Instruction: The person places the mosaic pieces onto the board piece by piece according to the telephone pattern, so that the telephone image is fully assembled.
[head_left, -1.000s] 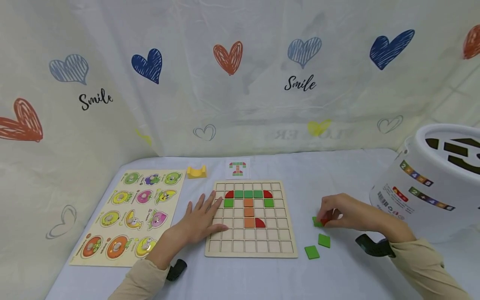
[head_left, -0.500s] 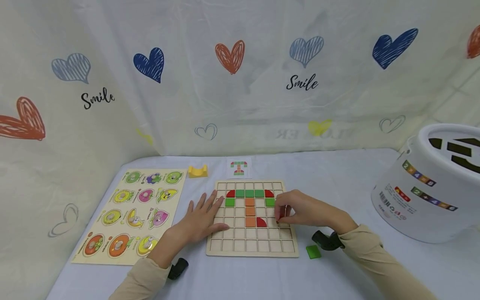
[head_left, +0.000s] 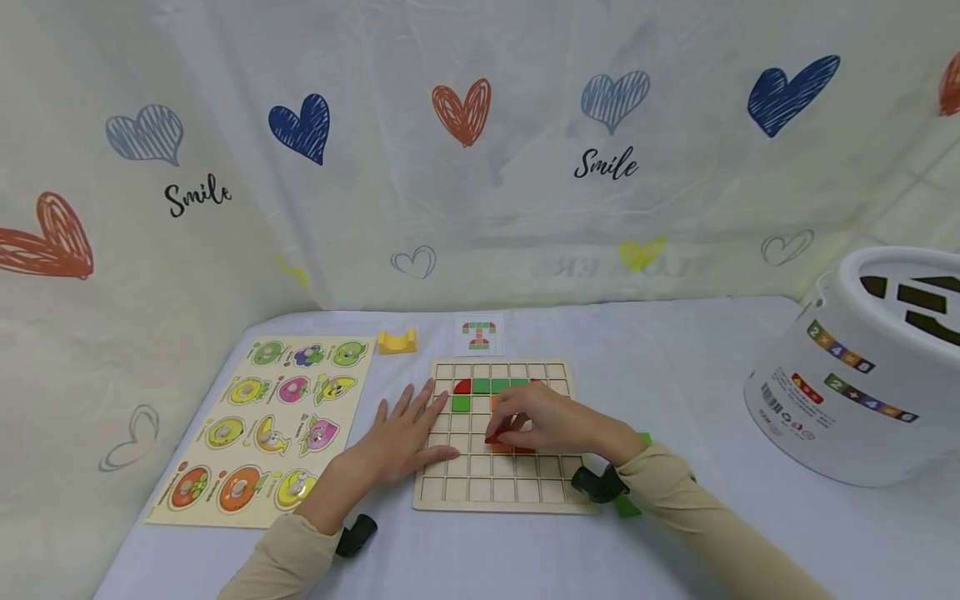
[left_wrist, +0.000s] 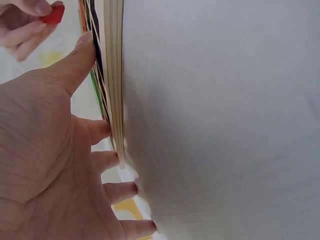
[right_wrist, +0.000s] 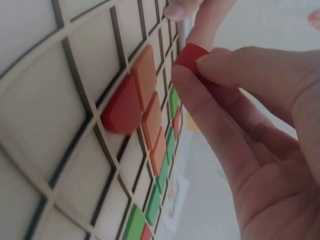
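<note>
My left hand (head_left: 401,442) lies spread on the left edge of a wooden grid board (head_left: 465,493), its fingers straight. Above the board's middle, my right hand (head_left: 558,423) pinches a red tile (right_wrist: 190,56) between thumb and finger. The same tile shows in the left wrist view. In the right wrist view a red quarter-round tile (right_wrist: 122,107) sits in the grid beside a column of orange tiles (right_wrist: 146,75). Green tiles (head_left: 491,386) and a red rounded tile (head_left: 462,387) form a row higher up. My right hand hides part of this pattern.
Behind the board lies a small pattern card (head_left: 480,335), near a yellow block (head_left: 397,342). A fruit puzzle board (head_left: 247,433) is at left. Loose green tiles (head_left: 627,506) lie partly under my right forearm. A white bucket (head_left: 840,400) stands at right.
My right hand has picked up the red tile from the loose tiles at right and carried it left over the board's middle. My left hand has stayed in place.
</note>
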